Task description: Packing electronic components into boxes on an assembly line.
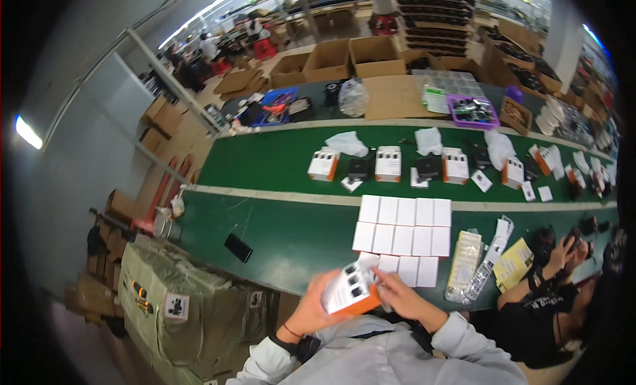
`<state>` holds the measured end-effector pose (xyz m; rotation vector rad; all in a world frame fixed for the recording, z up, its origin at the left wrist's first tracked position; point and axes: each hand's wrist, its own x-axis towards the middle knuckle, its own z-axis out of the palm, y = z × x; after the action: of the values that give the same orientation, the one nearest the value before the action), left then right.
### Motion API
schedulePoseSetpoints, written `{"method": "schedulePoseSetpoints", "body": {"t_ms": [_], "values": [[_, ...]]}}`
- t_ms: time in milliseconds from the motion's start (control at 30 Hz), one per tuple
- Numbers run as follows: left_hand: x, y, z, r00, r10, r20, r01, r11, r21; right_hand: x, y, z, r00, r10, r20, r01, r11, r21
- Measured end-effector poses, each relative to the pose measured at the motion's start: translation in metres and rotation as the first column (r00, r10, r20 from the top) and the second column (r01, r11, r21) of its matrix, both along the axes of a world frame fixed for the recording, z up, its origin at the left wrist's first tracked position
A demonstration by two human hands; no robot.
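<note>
Workbench (pixel 291 233) stretches green, open cartons (pixel 328 60) beyond; left grip (pixel 310 304) clamps box (pixel 344 295), right grip (pixel 402 299) unclear.

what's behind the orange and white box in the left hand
Rows of white boxes on the green table. The orange and white box and the right hand cover the nearest row's left end; what lies there cannot be seen.

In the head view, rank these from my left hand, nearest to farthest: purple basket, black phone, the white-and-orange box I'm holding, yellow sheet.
1. White-and-orange box: held in the left hand.
2. Black phone: to its left.
3. Yellow sheet: off to the right.
4. Purple basket: ahead and right, farthest back.
</note>
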<state>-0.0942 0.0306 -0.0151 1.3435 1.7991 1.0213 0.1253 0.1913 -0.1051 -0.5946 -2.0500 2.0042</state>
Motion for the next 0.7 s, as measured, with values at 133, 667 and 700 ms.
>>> {"method": "schedulePoseSetpoints", "body": {"t_ms": [133,667,700], "values": [[-0.026,0.048,0.067,0.923,0.124,-0.365,-0.013,0.956,0.293,-0.105,0.014,0.012,0.983,-0.106,-0.153,-0.050,0.643,-0.764],[-0.258,0.119,0.077,0.871,-0.045,-0.490,0.186,0.952,0.245,-0.341,0.111,-0.018,0.953,-0.009,-0.304,-0.286,0.310,-0.907],[-0.280,0.124,0.075,0.914,-0.028,-0.404,0.155,0.946,0.284,-0.354,0.114,-0.014,0.967,-0.047,-0.252,-0.214,0.394,-0.894]]}}
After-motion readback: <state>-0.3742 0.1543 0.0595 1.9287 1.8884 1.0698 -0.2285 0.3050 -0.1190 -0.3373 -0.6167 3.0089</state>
